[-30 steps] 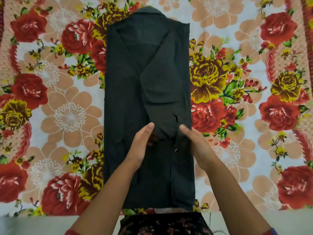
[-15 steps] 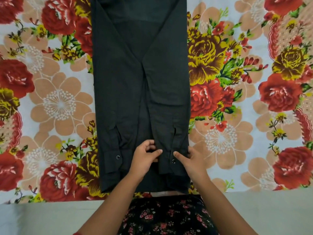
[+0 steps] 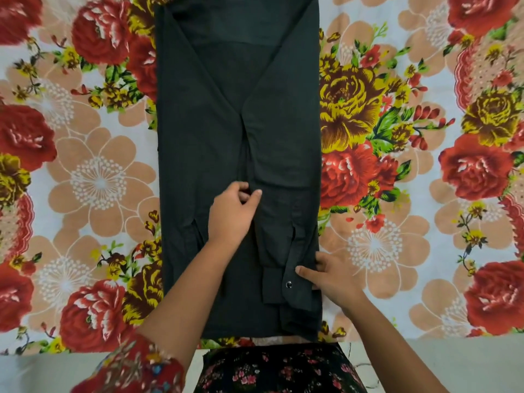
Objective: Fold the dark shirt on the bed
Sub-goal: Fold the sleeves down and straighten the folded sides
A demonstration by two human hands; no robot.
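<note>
The dark shirt (image 3: 226, 114) lies flat on the bed as a long narrow rectangle, both sides folded inward and the sleeves running down the middle. My left hand (image 3: 232, 214) rests on the centre of the shirt where the sleeves meet, fingers curled and pinching the fabric. My right hand (image 3: 331, 275) lies at the shirt's lower right edge, its fingers pressing on the right sleeve cuff (image 3: 286, 285), which shows a small button. The shirt's collar end is cut off by the top of the frame.
The floral bedsheet (image 3: 93, 177) with red, yellow and beige flowers spreads wide to both sides of the shirt. The bed's near edge (image 3: 453, 355) runs along the bottom, against my flowered dark clothing (image 3: 278, 370).
My left hand slid up the middle of the shirt. My right hand moved out to the lower right edge onto the cuff. The view shifted closer to the shirt's lower half.
</note>
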